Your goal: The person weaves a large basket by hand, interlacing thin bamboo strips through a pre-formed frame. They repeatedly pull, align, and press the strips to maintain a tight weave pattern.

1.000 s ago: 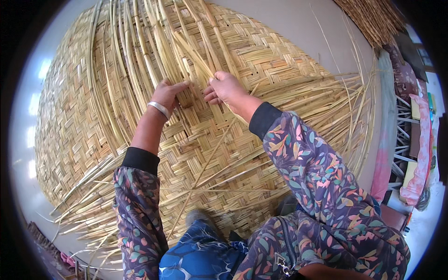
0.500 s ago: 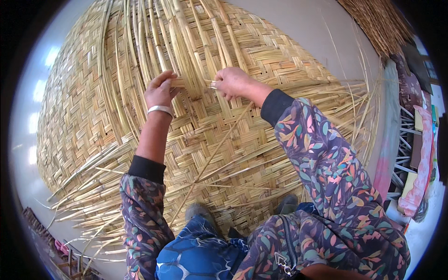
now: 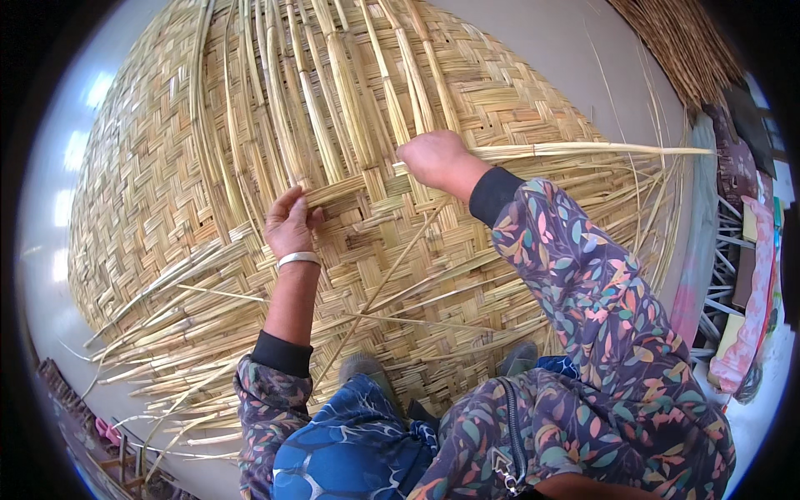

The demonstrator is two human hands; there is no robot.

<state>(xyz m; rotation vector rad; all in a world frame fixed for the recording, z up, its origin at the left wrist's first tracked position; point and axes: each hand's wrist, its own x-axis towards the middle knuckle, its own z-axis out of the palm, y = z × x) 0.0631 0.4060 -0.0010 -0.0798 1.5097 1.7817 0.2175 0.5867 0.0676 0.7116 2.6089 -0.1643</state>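
A large woven reed mat [image 3: 133, 183] lies under both my hands, its far strips running lengthwise. My right hand [image 3: 437, 158] is closed round a flat, split reed strip [image 3: 600, 149], whose long tail reaches past the mat's right edge. Its short end pokes out on the left of my fist. To the left, my left hand [image 3: 292, 221], with a pale bracelet at the wrist, pinches at the left end of a crosswise reed strip [image 3: 337, 190]. Several lengthwise reed strips [image 3: 350, 100] lie just beyond my fingers. Whether the two crosswise pieces are one strip cannot be seen.
Loose reed ends [image 3: 167, 367] fan out at the lower left, and more [image 3: 617, 217] at the right. My shoes [image 3: 367, 371] stand on the mat. A bundle of brown stalks [image 3: 679, 42] lies at the far right, above a metal rack [image 3: 723, 267] with cloths.
My left hand has come nearer to me and slightly right. My right hand has shifted a little right, and the strip's long tail now shows stretched out to the right.
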